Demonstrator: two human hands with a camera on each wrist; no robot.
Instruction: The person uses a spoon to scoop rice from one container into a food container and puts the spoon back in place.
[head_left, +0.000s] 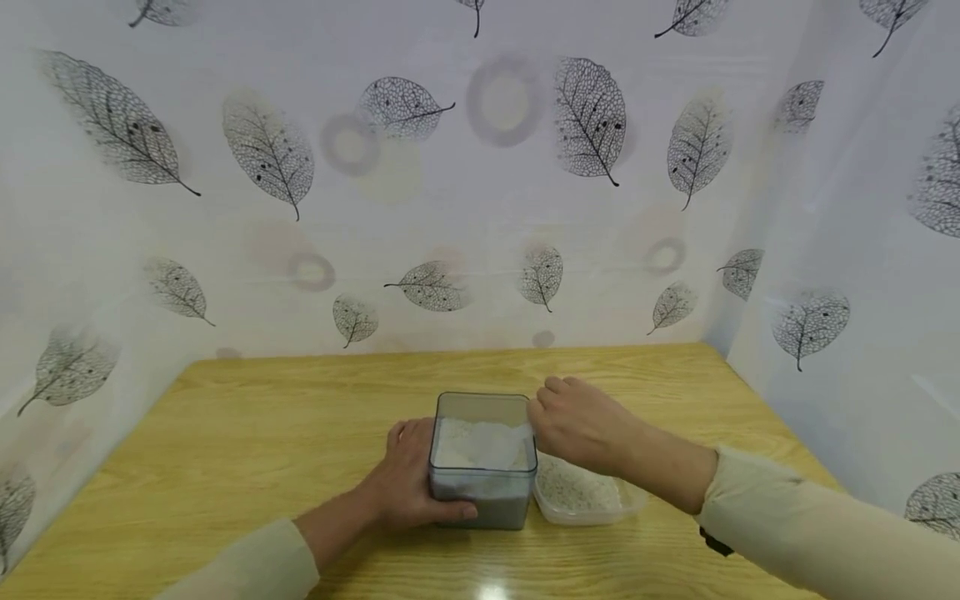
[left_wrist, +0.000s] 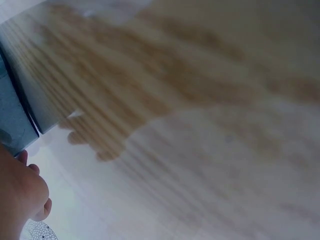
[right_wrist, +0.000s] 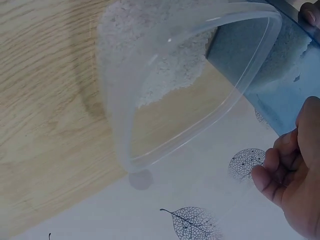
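Nearest to me were two pale sleeves (head_left: 810, 517), one left and one right, with a small dark thing (head_left: 716, 543) under the right one. Past them, on the surface (head_left: 285, 433), I saw a gray see-through box (head_left: 495, 500) in the middle. My left hand (head_left: 408, 483) gripped it on the left side, with the thumb on the near wall. Just right of the box sat a clear tub (head_left: 583, 518) of white grains (head_left: 573, 485), with the right arm (head_left: 667, 462) over part of it. From the right wrist camera I saw the grains heaped up, with the surface showing through the tub beside them. The box had white stuff (head_left: 459, 440) in it. My right hand (head_left: 573, 421) was up at the box's right edge, a bit farther off, with its fingers curled in. It looked to me like they pinched the end of a whitish scoop (head_left: 501, 450) that lay in the white stuff, but I could not see that end. My left wrist camera gave me mostly blurry surface. At the far back hung a white sheet (head_left: 465, 200) with big gray leaves (head_left: 592, 117) and pale rings (head_left: 476, 100) on it.
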